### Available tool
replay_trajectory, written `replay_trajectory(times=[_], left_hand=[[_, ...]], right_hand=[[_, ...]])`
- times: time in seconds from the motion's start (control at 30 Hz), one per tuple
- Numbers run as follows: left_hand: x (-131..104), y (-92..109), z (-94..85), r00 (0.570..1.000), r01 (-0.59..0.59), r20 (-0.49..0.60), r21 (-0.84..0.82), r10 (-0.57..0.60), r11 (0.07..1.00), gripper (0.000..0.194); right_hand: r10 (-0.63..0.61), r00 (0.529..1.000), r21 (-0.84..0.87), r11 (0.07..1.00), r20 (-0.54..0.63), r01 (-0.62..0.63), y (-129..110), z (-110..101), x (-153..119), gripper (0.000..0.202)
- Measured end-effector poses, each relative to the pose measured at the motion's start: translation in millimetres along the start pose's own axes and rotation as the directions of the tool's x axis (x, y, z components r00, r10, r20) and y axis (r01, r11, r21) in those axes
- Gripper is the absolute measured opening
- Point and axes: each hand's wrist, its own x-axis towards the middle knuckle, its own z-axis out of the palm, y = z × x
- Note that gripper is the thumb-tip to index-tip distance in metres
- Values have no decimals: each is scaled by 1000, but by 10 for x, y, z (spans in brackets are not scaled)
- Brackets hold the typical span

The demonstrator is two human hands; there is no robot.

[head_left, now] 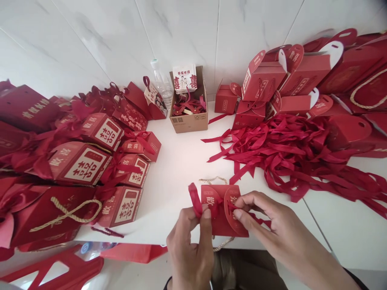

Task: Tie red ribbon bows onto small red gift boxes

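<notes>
A small red gift box [217,225] with gold characters and rope handles stands near the table's front edge, its two rounded flaps folded over the top. A dark red ribbon [195,199] runs across these flaps. My left hand [195,237] pinches one end of the ribbon between thumb and fingers, at the box's left side. At the right flap, my right hand [263,217] is closed on the other part of the same ribbon, whose tail sticks out beneath the fingers. The underside of the box is hidden.
A heap of loose red ribbons [290,153] lies to the right. Several ribbon-tied boxes [87,167] crowd the left, and more boxes [263,80] are stacked at the back right. A cardboard box [190,124] and a clear bottle [161,82] stand by the wall.
</notes>
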Motion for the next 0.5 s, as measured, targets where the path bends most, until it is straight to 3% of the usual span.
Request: replay_trajectory(times=[0.13, 0.3, 0.43, 0.5], left_hand=[[101, 17, -86, 990, 138, -9, -160, -141, 978, 25], [276, -99, -261, 953, 296, 53, -357, -297, 886, 33], [256, -118, -292, 967, 232, -9, -367, -253, 901, 31], [212, -56, -263, 979, 198, 32, -348, -199, 916, 35]], right_hand=[[42, 999, 27, 999, 8, -42, 25, -75, 2, 30], [27, 1000, 43, 999, 15, -28, 23, -193, -19, 34], [3, 1000, -15, 1000, -19, -4, 10, -209, -79, 31], [-37, 999, -82, 996, -36, 34, 11, -214, -107, 25]])
